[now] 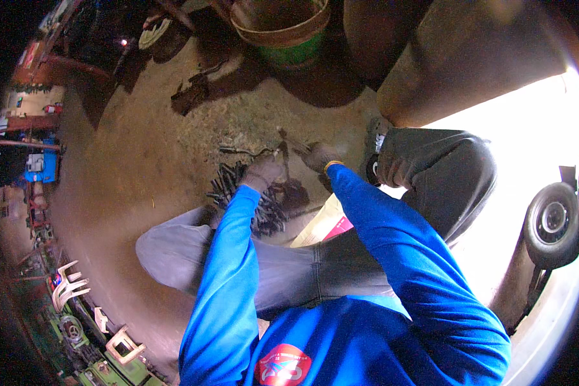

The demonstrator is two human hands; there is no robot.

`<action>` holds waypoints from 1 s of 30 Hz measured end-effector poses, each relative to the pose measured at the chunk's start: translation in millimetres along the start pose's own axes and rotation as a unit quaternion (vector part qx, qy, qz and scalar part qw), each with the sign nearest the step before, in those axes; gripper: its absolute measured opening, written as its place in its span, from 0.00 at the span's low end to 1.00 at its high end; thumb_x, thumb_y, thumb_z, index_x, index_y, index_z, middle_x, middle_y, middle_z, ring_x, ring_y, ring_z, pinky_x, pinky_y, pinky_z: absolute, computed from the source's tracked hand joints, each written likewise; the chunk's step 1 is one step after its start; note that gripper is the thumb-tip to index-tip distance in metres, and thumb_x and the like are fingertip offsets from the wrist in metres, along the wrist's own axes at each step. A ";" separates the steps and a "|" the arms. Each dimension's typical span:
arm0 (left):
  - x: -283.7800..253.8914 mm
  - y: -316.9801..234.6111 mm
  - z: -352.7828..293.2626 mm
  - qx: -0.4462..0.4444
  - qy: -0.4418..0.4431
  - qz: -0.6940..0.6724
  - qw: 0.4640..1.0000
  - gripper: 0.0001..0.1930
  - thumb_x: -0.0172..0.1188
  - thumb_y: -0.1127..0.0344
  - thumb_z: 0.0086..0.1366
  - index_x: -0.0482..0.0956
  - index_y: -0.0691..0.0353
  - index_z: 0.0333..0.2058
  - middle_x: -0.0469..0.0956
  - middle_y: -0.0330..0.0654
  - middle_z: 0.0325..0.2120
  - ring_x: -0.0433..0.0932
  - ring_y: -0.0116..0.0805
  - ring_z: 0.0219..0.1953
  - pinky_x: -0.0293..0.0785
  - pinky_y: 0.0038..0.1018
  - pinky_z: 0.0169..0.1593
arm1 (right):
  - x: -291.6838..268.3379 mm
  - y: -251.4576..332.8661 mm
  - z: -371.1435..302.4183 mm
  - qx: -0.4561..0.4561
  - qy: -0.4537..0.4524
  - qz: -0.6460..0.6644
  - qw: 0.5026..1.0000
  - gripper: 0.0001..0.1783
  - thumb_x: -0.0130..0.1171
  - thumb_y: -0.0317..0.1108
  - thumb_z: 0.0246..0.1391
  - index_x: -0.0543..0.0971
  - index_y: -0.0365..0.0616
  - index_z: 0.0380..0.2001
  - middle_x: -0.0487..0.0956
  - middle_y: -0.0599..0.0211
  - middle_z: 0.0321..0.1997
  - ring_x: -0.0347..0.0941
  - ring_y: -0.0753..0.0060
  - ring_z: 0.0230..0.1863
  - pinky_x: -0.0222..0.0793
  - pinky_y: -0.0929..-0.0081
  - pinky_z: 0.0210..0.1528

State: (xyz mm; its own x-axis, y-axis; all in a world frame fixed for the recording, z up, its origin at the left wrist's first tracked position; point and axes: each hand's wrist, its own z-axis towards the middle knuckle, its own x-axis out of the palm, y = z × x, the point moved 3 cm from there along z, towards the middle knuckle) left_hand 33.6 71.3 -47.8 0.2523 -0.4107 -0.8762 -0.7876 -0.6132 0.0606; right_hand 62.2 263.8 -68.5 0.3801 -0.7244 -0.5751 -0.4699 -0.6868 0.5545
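Note:
My left hand [264, 172] is closed, apparently around one end of a dark slender metal rod [243, 151] that points left above the floor. Just to its right, my right hand [320, 156] is closed on a thin dark tool [293, 141] reaching up and left; its exact kind is too dim to make out. A yellow band circles my right wrist. Beneath and beside my left hand lies a heap of dark rod-like metal pieces [224, 183], partly hidden by my left forearm. More of these pieces [268, 217] show between my forearms.
A bucket [296, 51], green with a brown rim, stands ahead. A dark metal object [190, 96] lies on the floor to its left. Cardboard with a pink patch [328, 222] lies by my legs. A small wheel [552, 222] is at right; green machinery [77, 331] at lower left.

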 end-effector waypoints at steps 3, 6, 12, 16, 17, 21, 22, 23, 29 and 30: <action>23.1 14.3 -5.6 -0.055 0.044 -0.059 0.996 0.12 0.50 0.68 0.60 0.83 0.59 0.36 0.80 0.54 0.38 0.80 0.51 0.44 0.77 0.43 0.47 | 3.4 18.0 -5.9 -0.025 0.044 0.023 0.998 0.30 0.54 0.57 0.49 0.80 0.43 0.44 0.78 0.42 0.46 0.75 0.44 0.49 0.69 0.53 0.50; -35.9 -11.9 0.1 -0.098 0.018 -0.160 0.982 0.13 0.48 0.68 0.62 0.82 0.58 0.40 0.79 0.54 0.39 0.79 0.51 0.43 0.76 0.44 0.47 | -9.0 -0.8 0.5 -0.041 0.064 -0.055 0.996 0.29 0.51 0.55 0.51 0.79 0.42 0.45 0.78 0.43 0.47 0.75 0.43 0.48 0.69 0.52 0.51; -61.1 6.4 -89.4 -0.156 -0.056 -0.157 0.973 0.15 0.46 0.72 0.63 0.78 0.58 0.46 0.79 0.55 0.39 0.78 0.52 0.45 0.74 0.44 0.49 | 24.6 17.9 9.2 -0.018 -0.029 0.034 0.999 0.26 0.48 0.52 0.54 0.79 0.41 0.44 0.79 0.47 0.46 0.77 0.42 0.44 0.70 0.52 0.48; -70.6 -15.1 -121.6 -0.188 0.017 -0.144 0.971 0.17 0.53 0.62 0.60 0.78 0.65 0.45 0.79 0.55 0.39 0.77 0.54 0.46 0.74 0.43 0.48 | 32.5 -26.5 65.3 -0.097 -0.015 -0.116 0.988 0.24 0.47 0.51 0.56 0.80 0.43 0.40 0.80 0.46 0.41 0.77 0.44 0.42 0.72 0.53 0.45; -74.4 -28.5 -140.4 -0.138 0.093 -0.145 0.975 0.20 0.55 0.58 0.59 0.77 0.66 0.46 0.79 0.56 0.38 0.77 0.55 0.45 0.74 0.43 0.48 | 36.9 -26.5 61.9 -0.102 -0.026 -0.107 0.989 0.24 0.47 0.51 0.56 0.80 0.43 0.39 0.80 0.47 0.40 0.78 0.44 0.42 0.73 0.54 0.44; -143.0 -29.8 -191.4 -0.073 0.302 -0.224 0.924 0.31 0.59 0.46 0.54 0.75 0.66 0.49 0.79 0.57 0.39 0.77 0.58 0.43 0.74 0.45 0.47 | 40.1 -14.5 20.3 0.071 -0.093 0.154 0.981 0.22 0.53 0.50 0.52 0.79 0.39 0.32 0.79 0.48 0.29 0.78 0.47 0.32 0.73 0.55 0.35; -154.7 -24.6 -207.5 -0.106 0.243 -0.235 0.935 0.28 0.60 0.49 0.53 0.76 0.65 0.46 0.79 0.57 0.38 0.78 0.57 0.43 0.74 0.46 0.47 | 32.9 6.8 -1.5 0.040 -0.102 0.135 0.985 0.22 0.59 0.48 0.48 0.77 0.36 0.28 0.77 0.49 0.22 0.77 0.49 0.26 0.72 0.56 0.30; -167.5 -16.1 -231.1 -0.144 0.186 -0.242 0.941 0.24 0.61 0.51 0.52 0.78 0.64 0.43 0.80 0.57 0.37 0.79 0.56 0.42 0.75 0.46 0.47 | 26.2 44.3 -37.9 0.020 -0.099 0.132 0.986 0.22 0.59 0.48 0.48 0.77 0.35 0.30 0.78 0.48 0.23 0.78 0.48 0.27 0.72 0.56 0.30; -215.7 23.1 -250.0 -0.197 0.069 -0.229 0.951 0.20 0.59 0.56 0.53 0.79 0.64 0.40 0.80 0.57 0.35 0.80 0.54 0.40 0.76 0.46 0.42 | -0.5 78.2 -20.6 -0.141 -0.106 0.046 0.983 0.24 0.58 0.47 0.51 0.75 0.34 0.39 0.78 0.45 0.29 0.77 0.51 0.29 0.71 0.55 0.31; -215.5 24.3 -250.5 -0.211 0.059 -0.216 0.951 0.17 0.59 0.59 0.52 0.80 0.65 0.37 0.81 0.56 0.35 0.80 0.53 0.40 0.77 0.45 0.41 | -0.7 84.1 -8.8 -0.152 -0.092 0.044 0.983 0.23 0.58 0.46 0.51 0.75 0.35 0.40 0.78 0.45 0.30 0.77 0.51 0.30 0.71 0.56 0.32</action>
State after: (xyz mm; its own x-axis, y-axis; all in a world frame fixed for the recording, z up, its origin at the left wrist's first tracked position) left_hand 100.8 -24.1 262.3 0.5830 -0.1161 -0.8041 -0.3057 -0.9484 -0.0847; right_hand 29.5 206.0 -16.2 0.1849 -0.7778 -0.6007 -0.2239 -0.6285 0.7449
